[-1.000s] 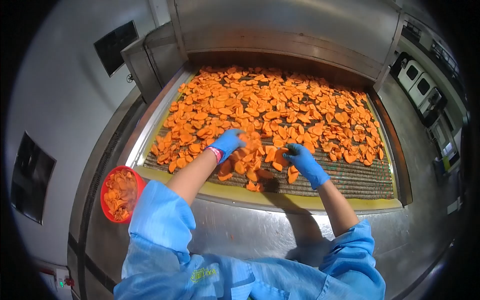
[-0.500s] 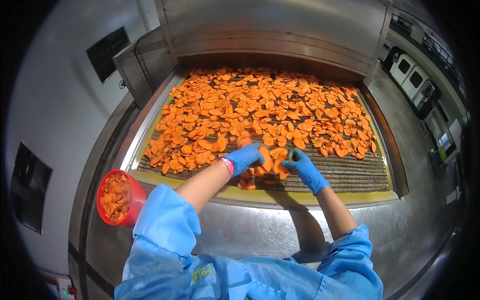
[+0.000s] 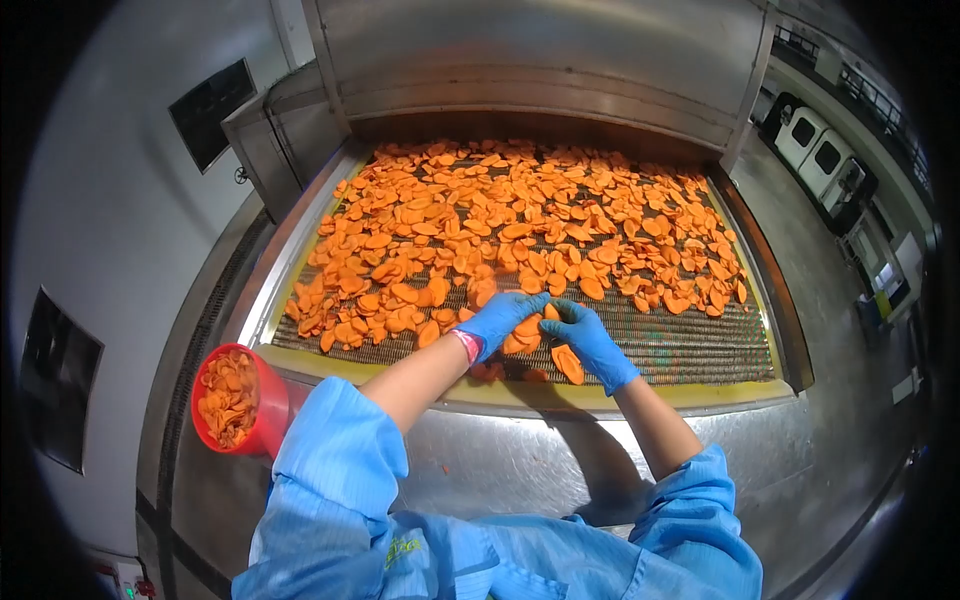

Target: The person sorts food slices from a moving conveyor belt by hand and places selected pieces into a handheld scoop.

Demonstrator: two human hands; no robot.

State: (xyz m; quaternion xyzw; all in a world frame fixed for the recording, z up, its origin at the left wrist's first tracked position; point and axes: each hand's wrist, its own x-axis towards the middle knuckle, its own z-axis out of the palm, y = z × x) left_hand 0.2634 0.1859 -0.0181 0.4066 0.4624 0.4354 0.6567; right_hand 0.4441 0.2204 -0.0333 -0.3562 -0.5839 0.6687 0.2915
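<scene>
Many thin oval orange vegetable slices (image 3: 520, 232), like carrot or sweet potato, lie on a dark ridged conveyor belt (image 3: 690, 347). Over the belt's near edge, my left hand (image 3: 503, 320) in a blue glove has its fingers pressed together around a few slices (image 3: 522, 338). My right hand (image 3: 592, 347), also blue-gloved, faces it with thumb and fingers pinched on a slice (image 3: 551, 313). Its fingertips nearly meet those of the left hand. Just below the right thumb is another long slice (image 3: 568, 364). My palms hide part of what is held.
A red bucket (image 3: 276, 405) of slices stands left of the belt's near corner. A yellow strip (image 3: 500, 393) edges the belt, with a steel ledge (image 3: 480, 450) in front. A metal hood (image 3: 540, 65) rises behind; white machines (image 3: 820, 150) stand far right.
My hands have come closer together, with the left fingertips moving right toward the right hand. The slices between them have shifted, and one now hangs below the right hand.
</scene>
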